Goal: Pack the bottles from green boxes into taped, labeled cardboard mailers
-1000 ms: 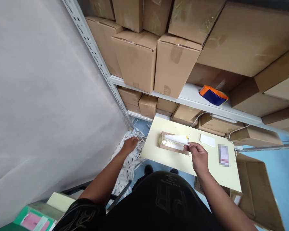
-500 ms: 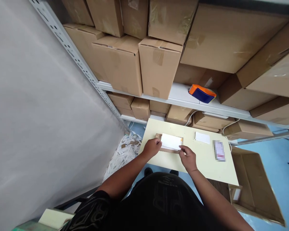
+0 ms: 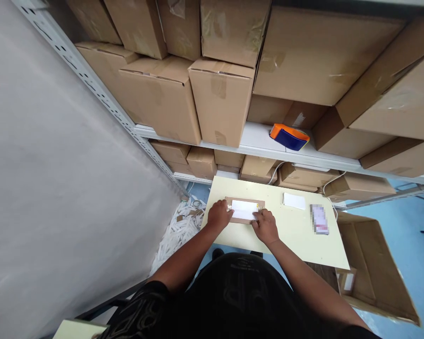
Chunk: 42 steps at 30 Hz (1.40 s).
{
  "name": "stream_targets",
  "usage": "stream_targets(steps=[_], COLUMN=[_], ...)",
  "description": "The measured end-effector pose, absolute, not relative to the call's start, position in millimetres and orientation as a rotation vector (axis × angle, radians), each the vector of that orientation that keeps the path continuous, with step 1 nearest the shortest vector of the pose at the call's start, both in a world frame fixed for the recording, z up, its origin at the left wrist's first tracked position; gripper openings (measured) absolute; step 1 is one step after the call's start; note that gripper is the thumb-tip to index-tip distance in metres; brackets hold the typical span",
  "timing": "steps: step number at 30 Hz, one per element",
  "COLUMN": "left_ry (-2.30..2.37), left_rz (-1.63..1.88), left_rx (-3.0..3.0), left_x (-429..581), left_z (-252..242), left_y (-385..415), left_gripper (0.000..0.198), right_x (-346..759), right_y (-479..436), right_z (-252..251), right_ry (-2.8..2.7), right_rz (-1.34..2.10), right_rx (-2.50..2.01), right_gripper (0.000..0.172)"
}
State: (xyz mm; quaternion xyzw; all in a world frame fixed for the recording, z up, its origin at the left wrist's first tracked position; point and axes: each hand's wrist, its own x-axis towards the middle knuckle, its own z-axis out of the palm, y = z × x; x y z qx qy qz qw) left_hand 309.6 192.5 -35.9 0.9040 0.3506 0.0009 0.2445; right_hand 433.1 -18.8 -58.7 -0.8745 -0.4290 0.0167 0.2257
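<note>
A white label [image 3: 244, 210] lies flat on a small brown cardboard package [image 3: 242, 221] on the pale yellow table [image 3: 289, 240]. My left hand [image 3: 219, 214] rests at the left end of the package, its thumb against the label's left edge and its fingers bent over the package edge. At the right end, my right hand [image 3: 266, 226] touches the label's lower right corner with thumb and fingertips. Both hands have their fingers curled and pressed down; neither one lifts anything. Shiny tape shows at both ends of the package.
White papers [image 3: 294, 201] and a blurred-out object [image 3: 319, 219] lie on the table's right side. Cardboard boxes [image 3: 221, 101] fill the shelves ahead, with an orange and blue item [image 3: 289, 137] between them. An open carton [image 3: 378, 263] stands right; paper strips [image 3: 176, 235] litter the floor left.
The label, held slightly raised before, now lies flat on the package. My hands have moved outward over the package ends and press down. The view has shifted a little.
</note>
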Motion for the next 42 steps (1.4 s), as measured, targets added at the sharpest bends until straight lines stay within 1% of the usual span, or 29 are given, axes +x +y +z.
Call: stream_targets(steps=[2,3,4,6,8,9,12,16,23,30,32,36,42], left_ry=[1.014,1.035,1.038,0.977,0.898,0.876,0.864,0.783,0.600,0.341,0.299,0.224,0.041], left_rz=[0.211,0.254,0.237,0.110,0.020,0.016,0.074,0.128,0.071,0.006,-0.027,-0.121,-0.225], left_rx=[2.352,2.256,2.140,1.903,1.766,1.744,1.754,1.784,1.838,1.939,1.979,2.038,2.106], left_x=[302.1,298.0,294.0,287.6,283.7,282.6,282.2,291.1,342.6,437.9,472.7,547.4,647.2], left_z=[-41.4,-44.9,-48.7,-55.9,-60.2,-60.6,-52.8,-26.4,23.8,57.8,65.1,74.0,69.3], left_y=[197.6,199.3,200.1,198.6,193.3,190.0,180.7,171.0,124.3,41.2,9.1,-69.7,-206.4], left_gripper=[0.047,0.051,0.052,0.047,0.043,0.042,0.045,0.052,0.058,0.056,0.059,0.061,0.052], right_x=[437.8,439.9,441.7,443.3,441.8,439.9,432.4,426.5,440.9,492.1,511.3,548.4,582.4], right_y=[-22.5,-24.2,-25.5,-26.7,-26.4,-26.3,-29.3,-48.8,-121.4,-216.9,-251.7,-334.9,-462.9], right_z=[-63.3,-65.6,-67.7,-70.2,-68.9,-66.6,-53.1,-25.7,16.9,33.2,32.5,23.9,6.8], right_ry=[-0.908,-0.742,-0.585,-0.362,-0.277,-0.258,-0.177,-0.090,0.049,0.171,0.207,0.274,0.536], right_rz=[0.060,0.084,0.148,0.363,0.561,0.605,0.565,0.473,0.217,-0.004,-0.039,-0.082,-0.122], right_rx=[-2.367,-2.348,-2.322,-2.238,-2.149,-2.124,-2.125,-2.104,-2.061,-2.011,-1.992,-1.971,-2.012], right_gripper=[0.034,0.039,0.044,0.051,0.051,0.051,0.050,0.048,0.047,0.047,0.046,0.045,0.046])
